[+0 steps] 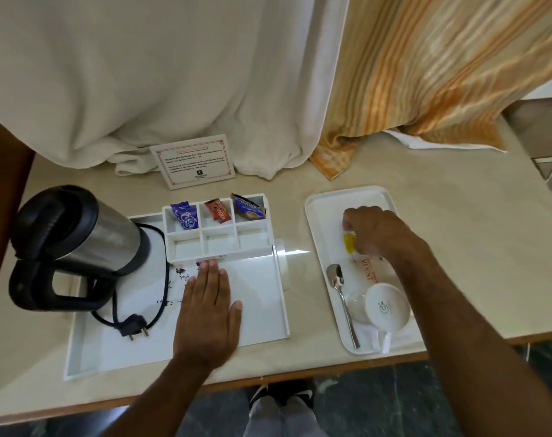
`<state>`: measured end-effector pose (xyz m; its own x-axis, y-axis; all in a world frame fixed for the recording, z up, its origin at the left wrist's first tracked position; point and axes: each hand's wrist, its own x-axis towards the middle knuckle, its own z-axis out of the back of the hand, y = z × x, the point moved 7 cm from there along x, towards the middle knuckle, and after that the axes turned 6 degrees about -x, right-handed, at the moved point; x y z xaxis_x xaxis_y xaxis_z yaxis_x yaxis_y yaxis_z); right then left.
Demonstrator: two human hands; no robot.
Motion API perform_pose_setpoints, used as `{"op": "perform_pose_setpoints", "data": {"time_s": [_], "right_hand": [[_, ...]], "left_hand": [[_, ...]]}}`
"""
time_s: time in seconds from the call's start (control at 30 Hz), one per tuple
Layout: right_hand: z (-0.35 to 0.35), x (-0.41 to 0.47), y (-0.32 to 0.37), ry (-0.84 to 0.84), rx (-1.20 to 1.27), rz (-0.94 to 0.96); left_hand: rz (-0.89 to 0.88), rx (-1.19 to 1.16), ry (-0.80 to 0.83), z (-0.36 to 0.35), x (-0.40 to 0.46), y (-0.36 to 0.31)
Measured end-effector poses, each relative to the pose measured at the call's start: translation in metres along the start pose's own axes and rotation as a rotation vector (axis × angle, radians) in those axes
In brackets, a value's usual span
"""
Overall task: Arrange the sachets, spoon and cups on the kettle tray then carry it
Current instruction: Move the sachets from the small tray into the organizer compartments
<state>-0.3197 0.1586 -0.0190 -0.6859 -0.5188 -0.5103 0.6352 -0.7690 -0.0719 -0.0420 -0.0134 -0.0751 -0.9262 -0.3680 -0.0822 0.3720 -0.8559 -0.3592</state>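
Observation:
The white kettle tray (pixel 262 316) lies on the counter with a steel and black kettle (pixel 79 244) at its left. Its back compartments hold a purple sachet (pixel 186 217), a red sachet (pixel 218 211) and a blue tea sachet (pixel 248 207). My left hand (pixel 208 313) rests flat, palm down, on the tray floor. To the right a smaller white tray (pixel 325 216) carries a spoon (pixel 341 294), an upturned white cup (pixel 385 307) and a clear glass (pixel 356 305). My right hand (pixel 372 231) is closed over a yellow sachet (pixel 349 242) on that tray.
The kettle's black cord and plug (pixel 136 328) lie on the kettle tray, with dark crumbs beside them. A printed card (pixel 194 160) stands behind the tray. White and orange striped curtains (pixel 426 74) hang onto the back of the counter. The counter's front edge is close to me.

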Motion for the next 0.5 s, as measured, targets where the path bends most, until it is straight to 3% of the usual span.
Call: {"op": "perform_pose_setpoints", "data": {"time_s": [0.13, 0.37, 0.5], "right_hand": [[0.014, -0.006, 0.007, 0.028, 0.065, 0.021], [0.106, -0.039, 0.119, -0.439, 0.561, 0.402], [0.107, -0.032, 0.203, -0.460, 0.568, 0.463]], "left_hand": [[-0.009, 0.013, -0.010, -0.002, 0.000, 0.001], [-0.007, 0.026, 0.001, 0.000, 0.002, -0.004], [-0.010, 0.050, -0.007, 0.002, 0.001, -0.004]]}}
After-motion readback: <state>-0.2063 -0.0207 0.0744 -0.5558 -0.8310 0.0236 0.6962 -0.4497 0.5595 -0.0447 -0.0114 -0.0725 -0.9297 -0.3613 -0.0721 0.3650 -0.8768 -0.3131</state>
